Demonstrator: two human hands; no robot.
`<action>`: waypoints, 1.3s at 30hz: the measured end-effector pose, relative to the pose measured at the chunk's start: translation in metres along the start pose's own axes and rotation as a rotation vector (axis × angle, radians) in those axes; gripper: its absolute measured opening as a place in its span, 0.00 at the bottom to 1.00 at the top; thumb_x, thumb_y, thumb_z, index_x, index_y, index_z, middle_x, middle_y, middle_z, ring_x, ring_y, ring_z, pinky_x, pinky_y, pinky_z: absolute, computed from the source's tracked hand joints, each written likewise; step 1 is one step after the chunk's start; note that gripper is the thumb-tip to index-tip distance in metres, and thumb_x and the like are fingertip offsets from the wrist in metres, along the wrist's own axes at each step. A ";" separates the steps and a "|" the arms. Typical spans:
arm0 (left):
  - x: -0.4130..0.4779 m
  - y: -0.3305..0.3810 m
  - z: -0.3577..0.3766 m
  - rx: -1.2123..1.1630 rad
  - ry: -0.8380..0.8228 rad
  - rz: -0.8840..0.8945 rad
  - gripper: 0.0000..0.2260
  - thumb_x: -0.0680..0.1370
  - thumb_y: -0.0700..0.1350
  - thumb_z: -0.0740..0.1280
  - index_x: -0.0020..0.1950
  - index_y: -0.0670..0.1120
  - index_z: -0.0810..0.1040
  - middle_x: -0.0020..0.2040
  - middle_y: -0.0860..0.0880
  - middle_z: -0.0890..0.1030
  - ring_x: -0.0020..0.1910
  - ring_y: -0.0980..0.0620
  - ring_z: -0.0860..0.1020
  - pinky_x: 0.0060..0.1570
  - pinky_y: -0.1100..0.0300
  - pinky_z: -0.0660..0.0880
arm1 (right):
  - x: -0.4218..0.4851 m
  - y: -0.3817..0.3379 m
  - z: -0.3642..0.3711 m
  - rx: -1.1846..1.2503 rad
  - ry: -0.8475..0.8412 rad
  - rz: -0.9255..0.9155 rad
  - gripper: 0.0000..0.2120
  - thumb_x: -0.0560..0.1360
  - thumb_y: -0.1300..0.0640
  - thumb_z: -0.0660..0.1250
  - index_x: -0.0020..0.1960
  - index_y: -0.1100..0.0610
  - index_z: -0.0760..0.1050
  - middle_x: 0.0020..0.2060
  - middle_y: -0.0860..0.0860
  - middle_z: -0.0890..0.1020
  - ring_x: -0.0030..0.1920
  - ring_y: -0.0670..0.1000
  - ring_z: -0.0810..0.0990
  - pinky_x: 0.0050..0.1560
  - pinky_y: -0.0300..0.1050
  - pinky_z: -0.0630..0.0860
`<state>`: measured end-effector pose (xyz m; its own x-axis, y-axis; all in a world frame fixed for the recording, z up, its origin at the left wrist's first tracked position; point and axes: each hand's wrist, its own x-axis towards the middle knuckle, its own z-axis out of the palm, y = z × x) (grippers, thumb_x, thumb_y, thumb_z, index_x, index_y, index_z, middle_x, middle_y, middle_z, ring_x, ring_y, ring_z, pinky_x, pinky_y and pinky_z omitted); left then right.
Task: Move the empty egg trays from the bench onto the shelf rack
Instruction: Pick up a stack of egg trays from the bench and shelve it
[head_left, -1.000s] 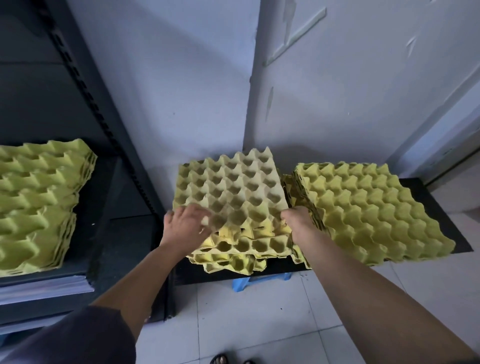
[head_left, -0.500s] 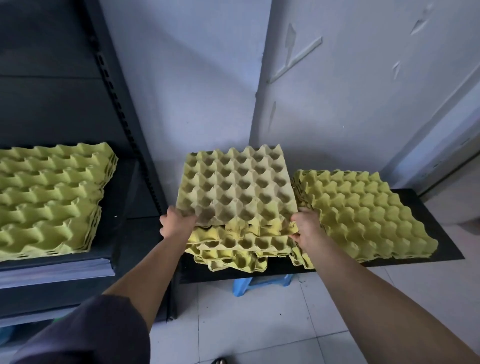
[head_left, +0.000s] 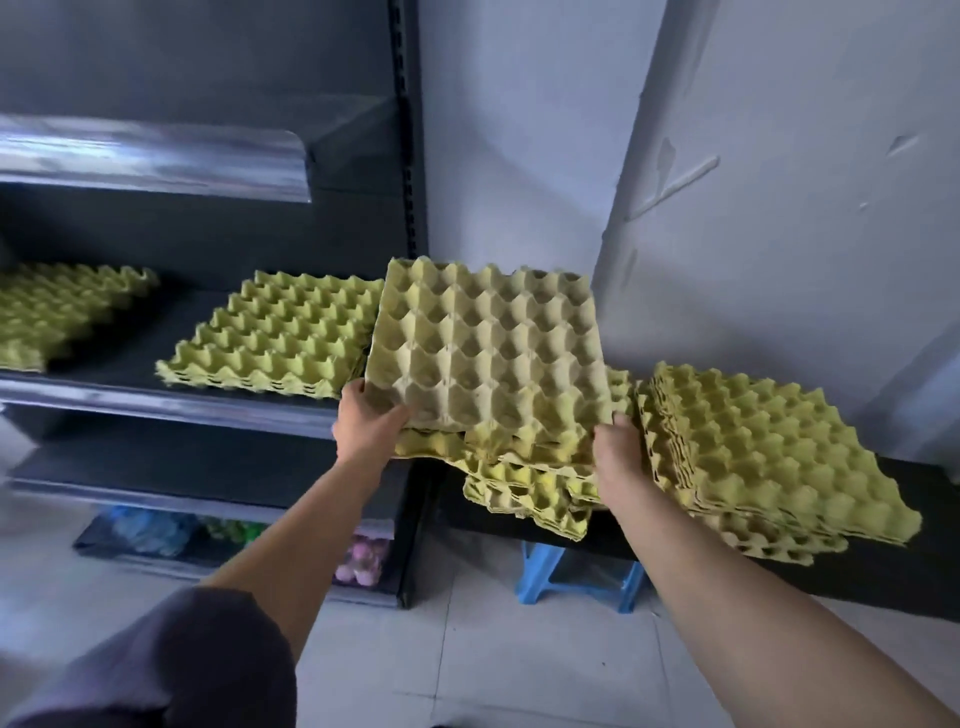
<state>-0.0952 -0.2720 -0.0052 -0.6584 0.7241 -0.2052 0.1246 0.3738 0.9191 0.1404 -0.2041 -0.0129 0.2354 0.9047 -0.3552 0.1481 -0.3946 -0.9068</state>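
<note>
now hands (head_left: 370, 423) (head_left: 621, 457) have raised trays (head_left: 488, 358) toward shelf (head_left: 171, 402).

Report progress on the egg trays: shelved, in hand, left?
Done: two yellow-green pulp egg tray stacks sit on the dark metal shelf rack. In hand: left hand and right hand grip a raised tray bundle. Left: two remaining stacks on the black bench.

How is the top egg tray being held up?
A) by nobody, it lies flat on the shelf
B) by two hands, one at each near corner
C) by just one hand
B: the left hand grips the near left corner of the top tray, and the right hand grips its near right corner.
</note>
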 end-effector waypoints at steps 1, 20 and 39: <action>-0.005 -0.002 -0.017 -0.021 0.023 0.015 0.26 0.61 0.49 0.69 0.59 0.49 0.68 0.51 0.47 0.77 0.57 0.42 0.74 0.57 0.42 0.73 | -0.011 -0.004 0.008 -0.024 -0.027 -0.027 0.22 0.79 0.65 0.53 0.74 0.60 0.60 0.68 0.58 0.70 0.65 0.59 0.71 0.62 0.51 0.68; 0.035 -0.072 -0.338 -0.109 0.421 0.079 0.34 0.63 0.54 0.68 0.69 0.54 0.65 0.60 0.47 0.76 0.59 0.45 0.75 0.60 0.45 0.72 | -0.172 -0.029 0.295 -0.189 -0.463 -0.246 0.24 0.78 0.64 0.50 0.73 0.54 0.63 0.70 0.53 0.69 0.66 0.57 0.70 0.66 0.54 0.69; 0.226 -0.118 -0.517 1.278 0.251 0.494 0.31 0.74 0.54 0.68 0.73 0.58 0.58 0.74 0.47 0.59 0.73 0.46 0.56 0.71 0.40 0.46 | -0.250 -0.051 0.596 -0.037 -0.326 -0.129 0.23 0.81 0.65 0.50 0.75 0.56 0.59 0.73 0.56 0.64 0.70 0.59 0.67 0.69 0.55 0.66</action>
<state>-0.6427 -0.4523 0.0138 -0.4453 0.8634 0.2373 0.8748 0.4760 -0.0902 -0.4983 -0.3147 -0.0127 -0.1055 0.9490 -0.2971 0.1927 -0.2736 -0.9423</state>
